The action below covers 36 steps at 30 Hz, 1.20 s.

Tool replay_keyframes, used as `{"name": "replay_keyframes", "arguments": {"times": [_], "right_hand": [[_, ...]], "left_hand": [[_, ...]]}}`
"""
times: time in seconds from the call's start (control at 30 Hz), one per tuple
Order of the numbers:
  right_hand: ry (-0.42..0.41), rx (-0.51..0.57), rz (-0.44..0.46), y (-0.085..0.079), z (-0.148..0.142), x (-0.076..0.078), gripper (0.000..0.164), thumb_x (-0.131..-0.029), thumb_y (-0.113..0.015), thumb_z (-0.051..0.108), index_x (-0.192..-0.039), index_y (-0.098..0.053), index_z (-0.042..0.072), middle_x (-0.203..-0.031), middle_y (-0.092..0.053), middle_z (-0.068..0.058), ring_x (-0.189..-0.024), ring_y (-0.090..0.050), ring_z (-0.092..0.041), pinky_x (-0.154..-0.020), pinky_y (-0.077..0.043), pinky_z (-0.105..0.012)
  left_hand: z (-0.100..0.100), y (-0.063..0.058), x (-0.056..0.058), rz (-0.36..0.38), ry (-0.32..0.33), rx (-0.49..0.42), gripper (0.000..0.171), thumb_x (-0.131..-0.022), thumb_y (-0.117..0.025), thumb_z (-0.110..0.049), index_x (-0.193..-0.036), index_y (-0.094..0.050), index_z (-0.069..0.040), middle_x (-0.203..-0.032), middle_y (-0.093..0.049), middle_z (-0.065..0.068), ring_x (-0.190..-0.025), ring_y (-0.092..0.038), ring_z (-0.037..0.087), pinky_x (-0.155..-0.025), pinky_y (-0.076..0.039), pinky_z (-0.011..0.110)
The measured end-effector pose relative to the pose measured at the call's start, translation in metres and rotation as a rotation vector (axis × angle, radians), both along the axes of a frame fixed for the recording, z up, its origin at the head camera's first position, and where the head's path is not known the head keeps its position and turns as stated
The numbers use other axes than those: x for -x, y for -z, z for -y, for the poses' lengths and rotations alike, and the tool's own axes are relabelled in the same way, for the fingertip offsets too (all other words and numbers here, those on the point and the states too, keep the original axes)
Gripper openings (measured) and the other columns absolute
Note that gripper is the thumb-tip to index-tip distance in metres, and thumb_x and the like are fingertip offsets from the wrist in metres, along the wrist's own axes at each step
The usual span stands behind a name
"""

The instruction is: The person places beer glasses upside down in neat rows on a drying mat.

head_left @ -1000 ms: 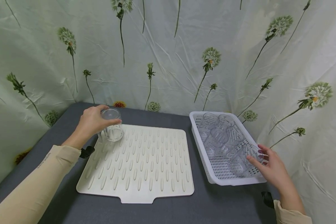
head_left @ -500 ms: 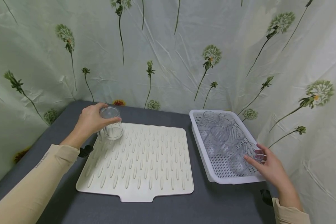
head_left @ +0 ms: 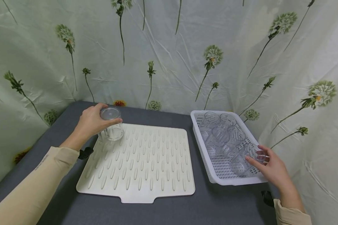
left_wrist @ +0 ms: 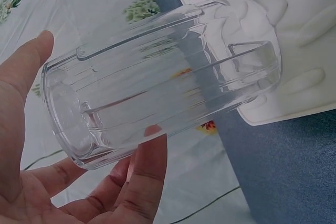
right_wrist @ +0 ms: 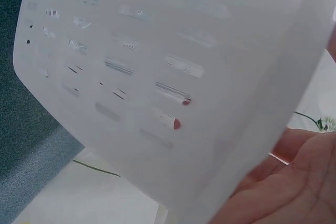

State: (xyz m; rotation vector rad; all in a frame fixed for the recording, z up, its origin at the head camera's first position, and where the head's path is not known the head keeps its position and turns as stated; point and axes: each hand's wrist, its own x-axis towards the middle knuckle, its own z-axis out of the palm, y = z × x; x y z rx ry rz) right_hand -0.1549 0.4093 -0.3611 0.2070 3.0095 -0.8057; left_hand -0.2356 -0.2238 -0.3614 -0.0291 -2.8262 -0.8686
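Observation:
In the head view my left hand grips a clear drinking glass, base up, over the back left corner of a cream ridged drying mat. The left wrist view shows the thumb on one side of the faceted glass and curled fingers on the other; whether its rim touches the mat is hard to tell. At the right, my right hand holds another clear glass at the near end of a white basket, thumb and fingers around it. The basket wall hides that glass in the right wrist view.
Several more clear glasses stand in the back part of the basket. A dark grey cloth covers the table. A flower-printed curtain hangs behind and at both sides.
The head view has shifted slightly. Both hands stay at their glasses, with the right hand only a little further left; otherwise the glasses, mat and basket stay put.

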Motion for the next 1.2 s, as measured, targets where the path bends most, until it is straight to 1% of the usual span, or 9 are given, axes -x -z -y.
{"name": "replay_keyframes", "arguments": {"times": [0.2, 0.27, 0.37, 0.43, 0.5, 0.7, 0.83, 1.03, 1.2], "right_hand": [[0.012, -0.002, 0.002, 0.001, 0.0, 0.001, 0.101, -0.101, -0.07, 0.055, -0.164, -0.024, -0.009, -0.151, -0.048, -0.037, -0.131, -0.055, -0.056, -0.101, -0.054, -0.068], [0.011, 0.0, 0.0, 0.0, 0.0, 0.0, 0.101, -0.1, -0.071, 0.055, -0.164, -0.025, -0.009, -0.151, -0.048, -0.037, -0.131, -0.055, -0.055, -0.099, -0.056, -0.066], [0.013, 0.006, -0.017, 0.0, 0.0, -0.002, 0.1, -0.099, -0.073, 0.054, -0.163, -0.028, -0.008, -0.15, -0.05, -0.035, -0.129, -0.057, -0.054, -0.087, -0.061, -0.05], [0.014, 0.009, -0.03, 0.0, 0.001, -0.003, 0.099, -0.098, -0.074, 0.054, -0.163, -0.03, -0.007, -0.148, -0.052, -0.034, -0.127, -0.058, -0.053, -0.08, -0.058, -0.036], [0.018, 0.013, -0.041, 0.0, 0.001, -0.005, 0.099, -0.097, -0.076, 0.053, -0.162, -0.032, -0.007, -0.147, -0.053, -0.033, -0.126, -0.059, -0.051, -0.076, -0.052, -0.027], [0.036, 0.03, -0.055, 0.002, 0.0, -0.007, 0.098, -0.097, -0.077, 0.053, -0.162, -0.034, -0.005, -0.147, -0.053, -0.032, -0.125, -0.059, -0.05, -0.074, -0.049, -0.023], [0.047, 0.037, -0.08, 0.003, 0.0, -0.009, 0.097, -0.097, -0.077, 0.053, -0.162, -0.035, -0.005, -0.147, -0.053, -0.032, -0.124, -0.06, -0.049, -0.07, -0.047, -0.017], [0.09, 0.056, -0.118, 0.003, -0.002, -0.012, 0.096, -0.097, -0.078, 0.051, -0.162, -0.035, -0.005, -0.148, -0.052, -0.032, -0.124, -0.059, -0.049, -0.065, -0.043, -0.01], [0.13, 0.078, -0.116, 0.0, -0.001, -0.015, 0.098, -0.097, -0.077, 0.051, -0.163, -0.032, -0.005, -0.15, -0.049, -0.032, -0.127, -0.055, -0.05, -0.064, -0.041, -0.009]], "left_hand": [[0.001, 0.0, -0.002, -0.01, 0.005, -0.001, 0.094, -0.09, -0.081, -0.062, -0.15, -0.051, 0.004, -0.124, -0.061, 0.034, -0.112, -0.059, 0.05, -0.082, -0.053, 0.06], [0.001, 0.0, -0.003, -0.006, 0.003, -0.001, 0.095, -0.09, -0.081, -0.062, -0.151, -0.05, 0.004, -0.122, -0.061, 0.034, -0.11, -0.059, 0.049, -0.081, -0.053, 0.059], [0.001, -0.001, -0.005, -0.002, -0.002, 0.001, 0.096, -0.09, -0.08, -0.063, -0.152, -0.049, 0.004, -0.119, -0.06, 0.033, -0.107, -0.058, 0.047, -0.079, -0.052, 0.057], [0.001, -0.002, -0.006, -0.001, -0.008, 0.004, 0.096, -0.09, -0.08, -0.063, -0.152, -0.049, 0.003, -0.118, -0.06, 0.032, -0.106, -0.058, 0.046, -0.079, -0.052, 0.056], [0.001, -0.003, -0.007, -0.002, -0.011, 0.005, 0.097, -0.09, -0.079, -0.064, -0.152, -0.049, 0.003, -0.119, -0.059, 0.032, -0.108, -0.058, 0.047, -0.079, -0.052, 0.057], [0.003, -0.007, -0.012, -0.002, -0.02, -0.003, 0.1, -0.089, -0.078, -0.068, -0.154, -0.047, 0.002, -0.125, -0.058, 0.034, -0.114, -0.056, 0.051, -0.082, -0.051, 0.062], [0.004, -0.011, -0.018, -0.008, -0.038, -0.005, 0.103, -0.088, -0.078, -0.07, -0.156, -0.046, 0.0, -0.128, -0.058, 0.033, -0.117, -0.055, 0.051, -0.085, -0.051, 0.065], [0.006, -0.018, -0.026, -0.042, -0.059, 0.008, 0.105, -0.088, -0.08, -0.067, -0.158, -0.043, 0.001, -0.128, -0.056, 0.032, -0.114, -0.055, 0.05, -0.087, -0.051, 0.065], [0.006, -0.025, -0.033, -0.076, -0.07, 0.01, 0.105, -0.088, -0.081, -0.066, -0.16, -0.042, 0.0, -0.128, -0.055, 0.031, -0.113, -0.054, 0.049, -0.088, -0.049, 0.066]]}}
